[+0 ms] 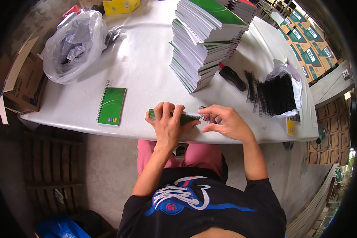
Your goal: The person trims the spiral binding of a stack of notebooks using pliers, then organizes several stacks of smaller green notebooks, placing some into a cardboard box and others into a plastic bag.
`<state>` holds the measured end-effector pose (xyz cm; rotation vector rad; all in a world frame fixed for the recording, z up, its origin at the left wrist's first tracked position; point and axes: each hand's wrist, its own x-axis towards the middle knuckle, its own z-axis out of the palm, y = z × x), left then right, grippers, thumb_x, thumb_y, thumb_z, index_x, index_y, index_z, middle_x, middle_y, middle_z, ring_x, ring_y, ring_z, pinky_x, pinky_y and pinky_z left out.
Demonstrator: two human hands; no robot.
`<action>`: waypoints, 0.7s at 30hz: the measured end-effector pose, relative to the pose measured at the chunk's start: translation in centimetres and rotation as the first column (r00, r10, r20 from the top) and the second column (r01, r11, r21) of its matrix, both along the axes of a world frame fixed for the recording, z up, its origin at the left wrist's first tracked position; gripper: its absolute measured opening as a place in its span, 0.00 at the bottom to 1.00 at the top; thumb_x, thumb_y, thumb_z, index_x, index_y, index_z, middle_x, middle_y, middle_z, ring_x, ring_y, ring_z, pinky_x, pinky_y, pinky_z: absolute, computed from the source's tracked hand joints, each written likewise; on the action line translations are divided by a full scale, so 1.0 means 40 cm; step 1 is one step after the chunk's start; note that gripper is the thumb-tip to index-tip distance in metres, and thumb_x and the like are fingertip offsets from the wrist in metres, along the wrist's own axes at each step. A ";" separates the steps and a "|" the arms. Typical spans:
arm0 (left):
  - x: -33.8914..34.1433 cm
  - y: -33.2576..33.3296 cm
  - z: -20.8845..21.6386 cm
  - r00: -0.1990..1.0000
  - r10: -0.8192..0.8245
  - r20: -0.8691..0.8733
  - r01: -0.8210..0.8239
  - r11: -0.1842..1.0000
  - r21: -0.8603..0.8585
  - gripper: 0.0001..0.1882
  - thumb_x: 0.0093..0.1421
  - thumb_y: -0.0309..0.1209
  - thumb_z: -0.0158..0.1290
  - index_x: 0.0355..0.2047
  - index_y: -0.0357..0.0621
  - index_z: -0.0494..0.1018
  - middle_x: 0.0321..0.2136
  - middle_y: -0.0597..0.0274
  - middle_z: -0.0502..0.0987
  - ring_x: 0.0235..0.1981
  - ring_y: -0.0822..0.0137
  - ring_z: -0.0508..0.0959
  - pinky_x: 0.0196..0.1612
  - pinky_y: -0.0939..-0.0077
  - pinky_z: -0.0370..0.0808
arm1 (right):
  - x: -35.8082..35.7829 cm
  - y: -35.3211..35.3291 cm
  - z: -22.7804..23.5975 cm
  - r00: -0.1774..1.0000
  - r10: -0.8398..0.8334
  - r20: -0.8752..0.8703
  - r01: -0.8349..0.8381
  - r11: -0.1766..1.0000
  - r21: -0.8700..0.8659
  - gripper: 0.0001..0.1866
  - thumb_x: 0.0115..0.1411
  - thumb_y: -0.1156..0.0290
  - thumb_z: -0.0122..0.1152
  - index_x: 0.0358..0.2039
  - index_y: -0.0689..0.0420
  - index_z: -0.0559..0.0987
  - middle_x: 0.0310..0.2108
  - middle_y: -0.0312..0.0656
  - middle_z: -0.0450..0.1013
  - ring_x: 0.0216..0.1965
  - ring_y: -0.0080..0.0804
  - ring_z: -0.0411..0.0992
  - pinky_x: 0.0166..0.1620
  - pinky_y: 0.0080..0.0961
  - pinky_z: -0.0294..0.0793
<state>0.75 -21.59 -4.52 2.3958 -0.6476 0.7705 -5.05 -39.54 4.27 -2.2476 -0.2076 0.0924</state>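
Note:
Near the table's front edge, my left hand point(167, 121) grips a small green-covered notebook point(189, 117), its fingers curled over the top and its thumb along the near side. White page edges show along the upper side. At the notebook's right end, my right hand point(225, 122) has its fingers bent around a small dark, shiny metal piece point(204, 112), too small to name. A finished-looking green spiral notebook point(112, 106) lies flat to the left, its wire coil along its left side.
Tall stacks of green notebooks point(194, 59) stand ahead. Beside them lie a black tool with a red tip point(233, 78) and a pile of black spiral coils point(279, 95) on plastic. A clear plastic bag point(73, 47) and an open cardboard box point(25, 87) are at the left.

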 end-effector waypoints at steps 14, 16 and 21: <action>-0.025 0.003 0.051 0.981 -0.123 -0.148 0.117 0.992 -0.048 0.26 0.42 0.53 0.64 0.38 0.53 0.76 0.36 0.60 0.66 0.45 0.56 0.63 0.49 0.57 0.59 | -0.016 -0.008 -0.012 0.973 -0.139 -0.185 0.157 0.984 0.083 0.13 0.58 0.73 0.58 0.45 0.54 0.79 0.39 0.42 0.75 0.30 0.33 0.73 0.34 0.25 0.72; -0.023 0.004 0.051 0.982 -0.147 -0.116 0.137 0.987 -0.086 0.26 0.41 0.53 0.64 0.35 0.51 0.77 0.36 0.58 0.66 0.46 0.55 0.64 0.49 0.58 0.61 | -0.011 -0.020 -0.002 0.946 -0.171 -0.275 0.196 0.978 0.067 0.17 0.61 0.68 0.56 0.51 0.52 0.75 0.42 0.43 0.75 0.32 0.34 0.73 0.37 0.26 0.73; -0.014 0.016 0.044 0.979 -0.197 -0.053 0.189 0.974 -0.125 0.28 0.38 0.55 0.66 0.28 0.45 0.73 0.40 0.55 0.66 0.50 0.50 0.62 0.52 0.55 0.61 | 0.075 -0.209 -0.076 0.880 -0.341 0.332 0.437 0.855 -0.280 0.22 0.57 0.62 0.59 0.53 0.49 0.71 0.46 0.46 0.73 0.50 0.43 0.69 0.51 0.40 0.68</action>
